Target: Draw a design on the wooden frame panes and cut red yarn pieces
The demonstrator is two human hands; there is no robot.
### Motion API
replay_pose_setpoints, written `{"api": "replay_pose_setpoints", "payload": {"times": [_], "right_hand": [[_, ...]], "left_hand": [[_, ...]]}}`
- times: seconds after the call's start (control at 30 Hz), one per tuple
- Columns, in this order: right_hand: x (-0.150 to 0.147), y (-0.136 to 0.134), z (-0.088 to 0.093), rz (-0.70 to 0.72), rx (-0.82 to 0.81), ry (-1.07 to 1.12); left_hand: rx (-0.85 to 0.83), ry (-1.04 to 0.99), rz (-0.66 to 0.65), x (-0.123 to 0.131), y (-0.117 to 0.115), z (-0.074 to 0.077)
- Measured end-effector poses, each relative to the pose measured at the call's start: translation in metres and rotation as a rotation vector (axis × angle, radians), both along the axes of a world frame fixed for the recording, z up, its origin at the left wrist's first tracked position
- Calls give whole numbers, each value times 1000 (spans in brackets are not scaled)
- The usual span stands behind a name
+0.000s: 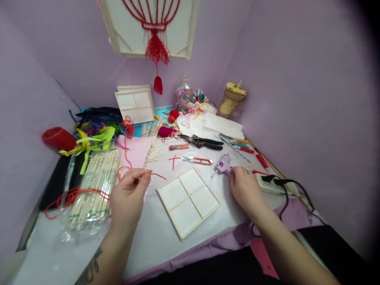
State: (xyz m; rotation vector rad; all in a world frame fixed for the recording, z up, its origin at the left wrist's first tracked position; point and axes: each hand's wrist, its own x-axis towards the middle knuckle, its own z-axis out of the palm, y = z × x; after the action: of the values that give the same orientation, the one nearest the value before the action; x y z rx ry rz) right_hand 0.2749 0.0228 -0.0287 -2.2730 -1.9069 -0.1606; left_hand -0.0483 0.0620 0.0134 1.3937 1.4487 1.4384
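My left hand is closed in a pinch on red yarn, whose short end sticks out to the right of the fingertips. More of the strand trails left over the packed sticks. My right hand grips a small lilac hot glue gun by its handle, its nozzle aimed down and left. Between the hands lies a square stick frame with a white backing and a cross of thin sticks. Just beyond it, a small cross of red yarn rests beside orange-handled thread snips.
A plastic bag of chopsticks lies at left, near bright ribbons. Black-handled pruning shears sit mid-table. At right is a power strip with black cords. Behind stand more stick frames, a jar of pompoms and a tumbler.
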Motion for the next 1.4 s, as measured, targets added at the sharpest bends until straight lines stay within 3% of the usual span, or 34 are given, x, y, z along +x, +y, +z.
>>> {"api": "replay_pose_setpoints", "payload": {"times": [0.23, 0.3, 0.37, 0.43, 0.5, 0.6, 0.73, 0.9, 1.1, 1.2, 1.3, 1.4], "right_hand": [[5, 17, 5, -34, 95, 32], [-12, 14, 16, 63, 182, 171], [-40, 10, 33, 260, 218, 439], [-70, 10, 50, 442, 128, 697], [-97, 15, 63, 536, 55, 838], [-122, 25, 69, 602, -34, 904], [-133, 33, 68, 598, -127, 960], [-112, 31, 60, 509, -210, 1124], [-52, 1, 30, 60, -179, 1308], [-43, -17, 24, 81, -298, 1330], [-44, -25, 26, 191, -359, 1331], [-42, -19, 32, 208, -357, 1344]], "left_hand": [[-31, 84, -67, 8, 0, 1], [-21, 124, -111, 12, -2, 3], [-10, 159, -163, 16, -5, 5], [8, 176, -203, 19, -7, 6], [26, 180, -223, 22, -9, 6], [44, 177, -237, 23, -11, 6], [52, 171, -272, 23, -11, 7], [29, 283, -240, 17, -10, 4], [-254, 747, -410, 12, -8, 4], [-382, 920, -451, 16, -7, 7], [-399, 931, -469, 18, -5, 5], [-371, 931, -468, 16, -4, 7]]}}
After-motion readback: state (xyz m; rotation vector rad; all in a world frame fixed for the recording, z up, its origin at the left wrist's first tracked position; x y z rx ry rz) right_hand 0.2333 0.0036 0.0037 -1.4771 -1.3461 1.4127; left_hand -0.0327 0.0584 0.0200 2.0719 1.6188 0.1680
